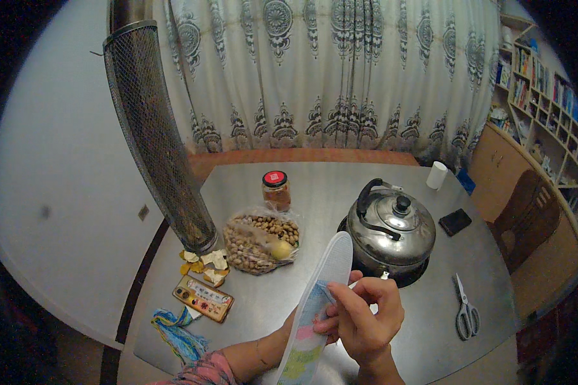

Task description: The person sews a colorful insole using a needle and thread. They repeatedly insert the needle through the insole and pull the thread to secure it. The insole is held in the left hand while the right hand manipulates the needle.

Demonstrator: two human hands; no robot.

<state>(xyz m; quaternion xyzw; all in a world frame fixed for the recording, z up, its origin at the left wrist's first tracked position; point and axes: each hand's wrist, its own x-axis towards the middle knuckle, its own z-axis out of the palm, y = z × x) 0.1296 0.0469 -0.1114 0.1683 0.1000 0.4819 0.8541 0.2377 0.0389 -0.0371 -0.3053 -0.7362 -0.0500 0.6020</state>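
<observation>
A white shoe insole (334, 255) stands tilted in front of me, its face stitched in blue, pink and yellow-green. My left hand (331, 323) holds it from behind, mostly hidden, with fingers curled round its right edge. Against the blue stitching, my right hand (375, 313) is bent in a pinching pose. A needle or thread between those fingertips cannot be made out. Left of my forearm lies a bundle of blue, yellow and green thread (178, 334). Scissors (468, 320) with grey handles rest on the right of the metal tabletop (318, 192).
A steel kettle (390, 231) stands just beyond my hands. Further left are a bag of peanuts (255, 245), a red-lidded jar (276, 192), fruit peels (207, 264), a phone (203, 298) and a mesh-covered stovepipe (159, 130). A black case (455, 222) and white cup (436, 175) sit right.
</observation>
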